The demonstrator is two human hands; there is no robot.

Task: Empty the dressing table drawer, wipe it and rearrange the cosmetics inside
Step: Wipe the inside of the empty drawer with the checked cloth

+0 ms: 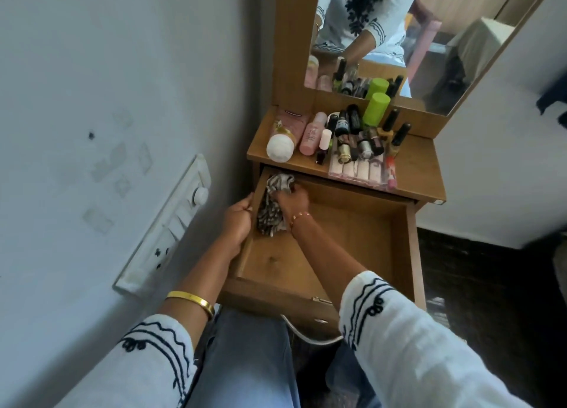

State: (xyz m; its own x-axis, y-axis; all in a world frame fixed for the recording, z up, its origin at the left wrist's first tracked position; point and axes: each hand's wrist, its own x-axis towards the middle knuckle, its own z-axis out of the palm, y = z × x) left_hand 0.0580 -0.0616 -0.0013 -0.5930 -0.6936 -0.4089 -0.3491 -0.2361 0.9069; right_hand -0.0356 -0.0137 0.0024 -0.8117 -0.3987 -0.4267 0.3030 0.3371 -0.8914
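The drawer (331,238) is sitting pulled out under the table top (423,168), and nothing but a rag is lying inside it. The right hand (293,200) is gripping the striped cloth (271,211) with curled fingers, pressing it into the drawer's far left corner. The cloth is lying long-ways along the drawer's left wall, running from the far corner back toward the person, so most of the drawer floor is waiting to the right of the fingers. The left hand (237,223) is holding the drawer's left wall with fingers curled over the top edge, keeping it steady. I think the wiping is only partly done. The cosmetics (343,137) are standing crowded on the table top, just behind the drawer, below the mirror (445,39).
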